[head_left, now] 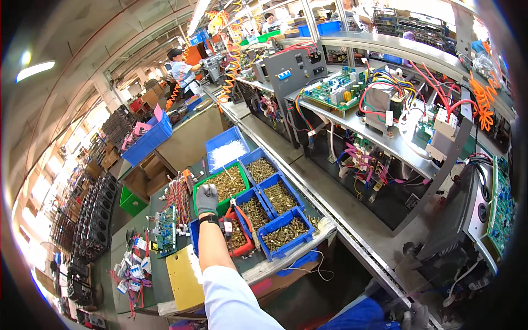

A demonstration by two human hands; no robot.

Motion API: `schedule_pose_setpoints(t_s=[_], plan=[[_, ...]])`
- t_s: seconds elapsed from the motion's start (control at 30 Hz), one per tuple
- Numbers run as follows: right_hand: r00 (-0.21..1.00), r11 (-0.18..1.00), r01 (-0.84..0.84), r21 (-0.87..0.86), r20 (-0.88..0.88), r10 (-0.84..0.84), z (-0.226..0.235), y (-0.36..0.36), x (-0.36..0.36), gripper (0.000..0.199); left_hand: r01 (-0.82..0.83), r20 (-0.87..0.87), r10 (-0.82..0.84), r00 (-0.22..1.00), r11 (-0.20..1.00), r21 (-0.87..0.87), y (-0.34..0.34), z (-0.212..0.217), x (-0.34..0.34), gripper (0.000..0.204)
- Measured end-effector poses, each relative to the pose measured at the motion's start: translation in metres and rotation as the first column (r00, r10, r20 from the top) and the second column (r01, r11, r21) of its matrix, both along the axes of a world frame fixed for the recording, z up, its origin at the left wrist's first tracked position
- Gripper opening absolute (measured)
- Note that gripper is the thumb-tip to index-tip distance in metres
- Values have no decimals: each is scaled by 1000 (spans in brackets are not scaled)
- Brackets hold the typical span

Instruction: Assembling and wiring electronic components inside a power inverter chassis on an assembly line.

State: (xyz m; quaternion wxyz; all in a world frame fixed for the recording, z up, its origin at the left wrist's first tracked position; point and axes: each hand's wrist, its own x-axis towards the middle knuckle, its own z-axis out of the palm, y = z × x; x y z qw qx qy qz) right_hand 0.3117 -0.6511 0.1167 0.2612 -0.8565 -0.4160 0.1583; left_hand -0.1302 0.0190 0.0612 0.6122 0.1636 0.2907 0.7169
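My left hand (207, 199), in a grey glove with a black band at the wrist, is over the near left side of a green bin (246, 188) of small brass-coloured screws or fittings. Its fingers are curled; whatever they hold, if anything, is hidden. Just right of the wrist, a red-handled tool (242, 213) lies across a red bin (250, 248) of similar parts. Blue bins (287, 250) of metal pieces stand beside these, and another blue bin (210, 144) behind holds thin white strips. A blurred grey shape at the lower right edge may be my right hand (408, 319).
Left of the bins lie bundled red wires (180, 193), a green circuit board (165, 228), wired connectors (133, 269) and a yellow sheet (185, 279). A metal rail (352, 242) runs along the right. Beyond it stand open chassis with boards and cables (379, 151). A co-worker (183, 70) stands farther back.
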Motion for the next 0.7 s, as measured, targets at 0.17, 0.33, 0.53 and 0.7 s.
schedule_pose_setpoints(t_s=[0.17,0.33,0.53,0.7], plan=[[998,1000,-15,4,59,15,-16,-11,-5,36,-21,126,26,992,999,-41,-43,24,9,9],[1000,998,21,65,-3,-21,-14,-7,-9,34,-63,14,65,998,991,-121,-27,5,-2,15],[989,993,-82,89,133,70,-19,-5,-8,36,-28,45,29,999,999,-28,-15,-15,-17,24],[999,995,-30,95,16,29,1,6,-25,34,-8,234,28,972,996,-89,-30,4,-7,51]])
